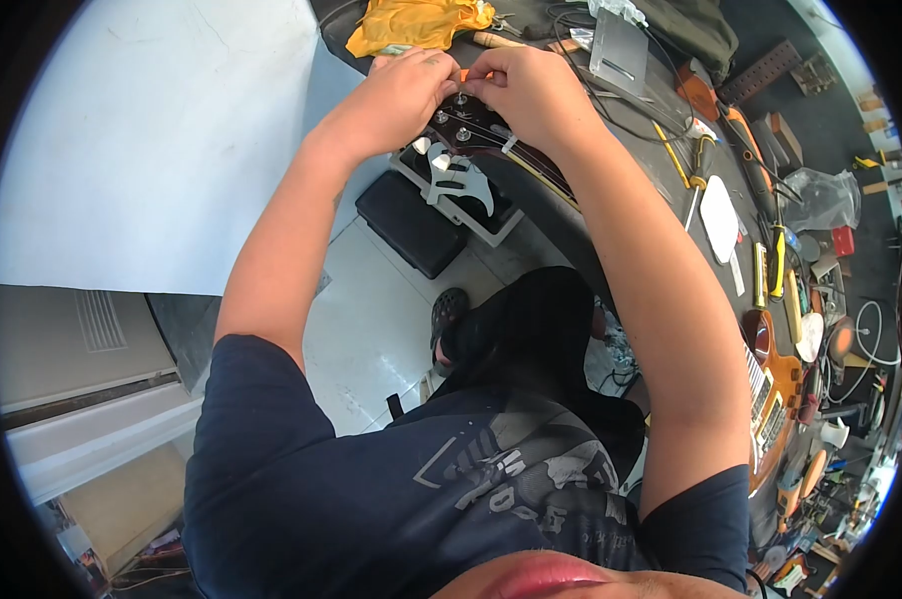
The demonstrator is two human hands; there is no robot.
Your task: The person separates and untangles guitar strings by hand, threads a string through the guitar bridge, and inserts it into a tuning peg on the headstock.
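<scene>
My left hand (407,95) and my right hand (531,88) meet at the top of a dark guitar headstock (479,136). The fingers of both are closed in a pinch close to a tuning post. What lies between the fingertips is too small to make out. A bit of orange (464,75) shows between the hands; whether either one holds it I cannot tell. White tuner buttons (422,146) stick out from the headstock's near side. The guitar neck (544,172) runs right and passes under my right forearm.
A yellow cloth (411,22) lies beyond my hands on the workbench (639,150). Cables, screwdrivers and other tools crowd its right side, near an orange-brown guitar body (782,384). Below the headstock are a black case (411,222) and a white pickguard (461,182).
</scene>
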